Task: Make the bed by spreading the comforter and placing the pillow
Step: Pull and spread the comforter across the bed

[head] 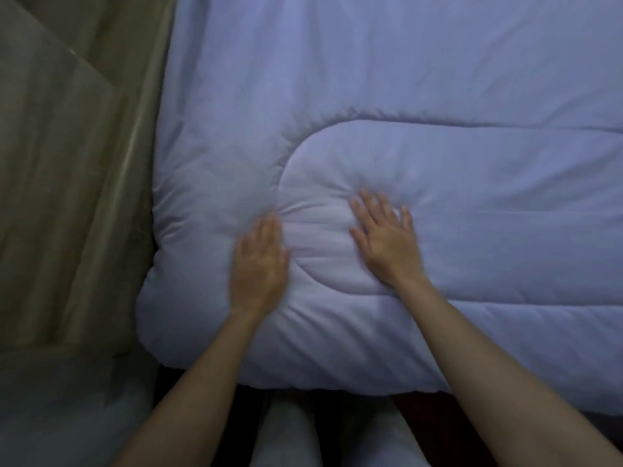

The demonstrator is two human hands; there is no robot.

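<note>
Puffy comforter (404, 79) could bunch right back up if the left hand (259, 261) and right hand (384, 237), fingers flat, push unevenly.

The comforter (438, 79) is laid flat and fills the frame from the centre to the right edge. It is pale bluish-white, padded, and quilted with stitched channels curved in a rounded-rectangle pattern. Its rounded corner is located at lower left, with its near edge along the bottom. Fine creases are gathered near the centre.
</note>
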